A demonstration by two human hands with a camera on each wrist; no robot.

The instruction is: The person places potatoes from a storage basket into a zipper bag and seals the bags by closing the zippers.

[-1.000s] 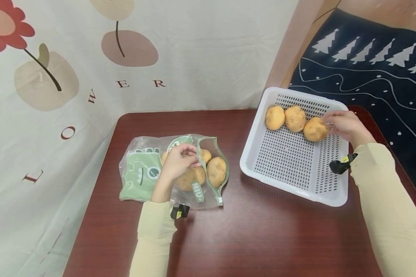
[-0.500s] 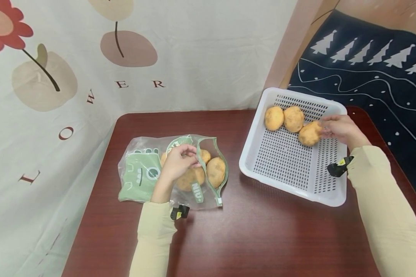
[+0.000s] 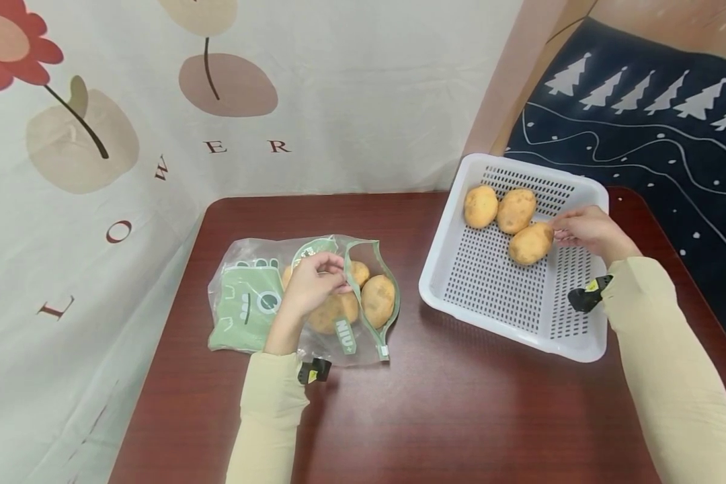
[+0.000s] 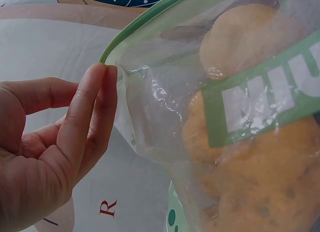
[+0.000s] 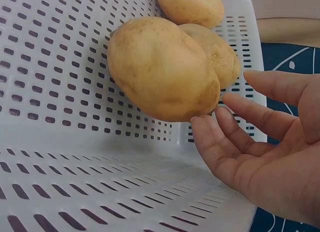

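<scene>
My left hand pinches the green zip edge of a clear plastic bag between thumb and fingertips. Potatoes lie inside the bag, partly seen through its printed film; its mouth gapes to the right. Over the white plastic basket, my right hand has its fingers loosely bent, the tips at the end of the nearest potato. Whether they touch it is hard to tell. Two other potatoes lie beyond that one, a middle potato and a left potato.
Bag and basket both lie on a dark red-brown table. A pale printed curtain hangs behind and to the left, a navy cloth with white trees to the right. The basket's raised rim surrounds the potatoes.
The nearest potato in the basket has shifted left and toward the front, turning a little, with my right hand following it. My left hand and the bag have stayed in place.
</scene>
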